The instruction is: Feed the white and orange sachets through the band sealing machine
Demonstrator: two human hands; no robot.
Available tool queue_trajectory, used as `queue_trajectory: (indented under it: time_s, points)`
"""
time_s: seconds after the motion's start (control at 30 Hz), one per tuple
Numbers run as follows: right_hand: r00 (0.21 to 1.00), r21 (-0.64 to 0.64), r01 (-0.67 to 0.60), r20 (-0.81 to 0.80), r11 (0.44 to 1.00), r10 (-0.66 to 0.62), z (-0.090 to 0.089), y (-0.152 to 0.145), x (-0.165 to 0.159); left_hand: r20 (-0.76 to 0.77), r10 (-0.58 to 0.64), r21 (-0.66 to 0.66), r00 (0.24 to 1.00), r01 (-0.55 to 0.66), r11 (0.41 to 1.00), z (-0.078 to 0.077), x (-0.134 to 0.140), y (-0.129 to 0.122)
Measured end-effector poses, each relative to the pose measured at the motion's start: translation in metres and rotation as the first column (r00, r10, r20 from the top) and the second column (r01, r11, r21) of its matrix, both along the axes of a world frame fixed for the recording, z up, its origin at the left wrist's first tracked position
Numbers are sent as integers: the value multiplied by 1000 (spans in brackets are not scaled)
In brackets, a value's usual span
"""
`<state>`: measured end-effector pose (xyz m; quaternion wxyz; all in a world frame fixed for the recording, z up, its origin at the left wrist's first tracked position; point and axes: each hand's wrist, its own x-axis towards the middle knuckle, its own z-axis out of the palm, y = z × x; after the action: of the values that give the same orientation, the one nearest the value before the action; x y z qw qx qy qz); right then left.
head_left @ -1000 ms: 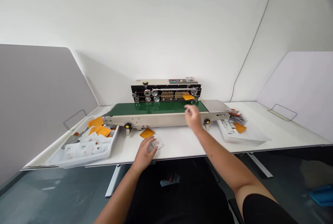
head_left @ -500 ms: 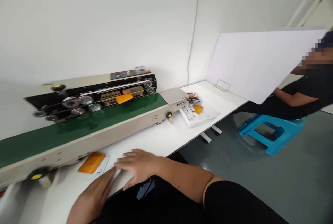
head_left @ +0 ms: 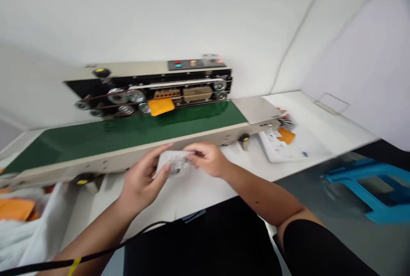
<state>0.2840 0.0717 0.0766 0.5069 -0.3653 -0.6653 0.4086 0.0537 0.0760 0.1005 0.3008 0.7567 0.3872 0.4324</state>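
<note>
A small white packet with dark print (head_left: 175,160) is held up in front of the conveyor's near side. My left hand (head_left: 139,182) grips its left part, with the thumb across the printed face. At the packet's upper right edge, my right hand (head_left: 209,160) pinches with thumb and fingers. Just beyond my hands runs the green conveyor belt (head_left: 128,133) of a band sealer (head_left: 141,81). An orange packet (head_left: 162,106) sticks out of the sealer's side, above the belt.
To the right, a white tray (head_left: 272,152) holds white and orange packets. At the lower left stands a white bin (head_left: 60,207) with orange and white packets. A black cable (head_left: 128,246) crosses near my left forearm. A blue stool (head_left: 358,186) is on the floor.
Both hands have risen from the table's front edge and now hold the packet that was lying on the table. The orange packet in the sealer has moved leftward along it. My view has turned left.
</note>
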Motion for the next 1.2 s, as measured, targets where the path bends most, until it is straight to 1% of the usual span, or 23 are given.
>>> queue_trajectory:
  time_s: [0.07, 0.13, 0.2, 0.27, 0.37, 0.4, 0.47, 0.5, 0.53, 0.57, 0.6, 0.63, 0.67, 0.7, 0.73, 0.77, 0.83, 0.87, 0.97, 1.03, 1.1, 1.13, 1.2]
  points:
    - [998, 5, 63, -10, 998, -63, 2, 3, 8, 110, -109, -125, 988, 122, 985, -2, 11, 3]
    - [994, 6, 107, 8, 994, -107, -1, 3, 12, 211, -153, -159, 965, 188, 969, -12, 15, 5]
    - [990, -21, 138, 12, 990, -137, -8, 0, 13, 258, -165, -163, 952, 211, 964, -27, 16, 3]
    - [988, -69, 157, 0, 985, -157, -16, -3, 11, 273, -163, -174, 948, 215, 961, -38, 15, -1]
    - [987, -133, 148, -46, 980, -156, -25, -4, 10, 287, -117, -166, 951, 170, 971, -45, 12, -6]
    - [985, -148, 146, -70, 978, -158, -27, -4, 10, 295, -75, -155, 953, 125, 980, -45, 10, -6]
    - [979, -172, 148, -114, 974, -169, -30, -3, 12, 294, 37, -110, 955, -4, 994, -43, 7, -5]
    - [980, -183, 130, -123, 974, -154, -31, -3, 12, 268, 92, -73, 959, -76, 994, -42, 4, -3]
    - [986, -198, 84, -126, 977, -110, -32, -4, 12, 216, 128, -11, 968, -129, 992, -41, 1, 0]
    - [991, -218, 6, -132, 976, -35, -32, -4, 10, 132, 144, 76, 981, -155, 985, -41, -2, 3]
    - [987, -242, -103, -143, 965, 69, -32, -5, 7, 13, 139, 169, 990, -139, 976, -40, -6, 7]
    - [969, -264, -221, -167, 939, 182, -32, -6, 3, -90, 110, 288, 990, -80, 954, -40, -8, 10]
    - [939, -282, -327, -205, 902, 276, -32, -7, -1, -168, 75, 399, 983, -2, 917, -40, -10, 13]
    - [906, -289, -404, -256, 868, 336, -32, -8, -6, -217, 39, 493, 975, 75, 867, -39, -11, 15]
    - [881, -291, -446, -310, 846, 358, -32, -9, -11, -247, 19, 563, 969, 128, 816, -38, -12, 16]
    - [866, -293, -457, -361, 840, 345, -33, -9, -16, -264, 19, 618, 964, 154, 771, -37, -11, 16]
    - [855, -306, -426, -444, 851, 269, -35, -9, -22, -336, 34, 657, 941, 208, 725, -35, -8, 11]
    - [856, -318, -403, -463, 858, 230, -36, -9, -24, -362, 59, 668, 930, 215, 713, -33, -7, 8]
    - [887, -341, -332, -431, 880, 167, -39, -8, -25, -447, 117, 676, 887, 250, 694, -26, -1, -5]
    - [917, -379, -266, -383, 886, 112, -39, -8, -26, -536, 106, 636, 837, 318, 703, -21, 4, -12]
    - [926, -416, -233, -370, 879, 71, -36, -8, -26, -608, 58, 576, 792, 390, 718, -16, 7, -17]
    - [923, -425, -239, -378, 873, 68, -33, -7, -24, -622, 32, 554, 782, 411, 724, -15, 6, -19]
    - [912, -420, -260, -401, 869, 79, -22, -6, -17, -608, 2, 538, 794, 410, 736, -15, 2, -29]
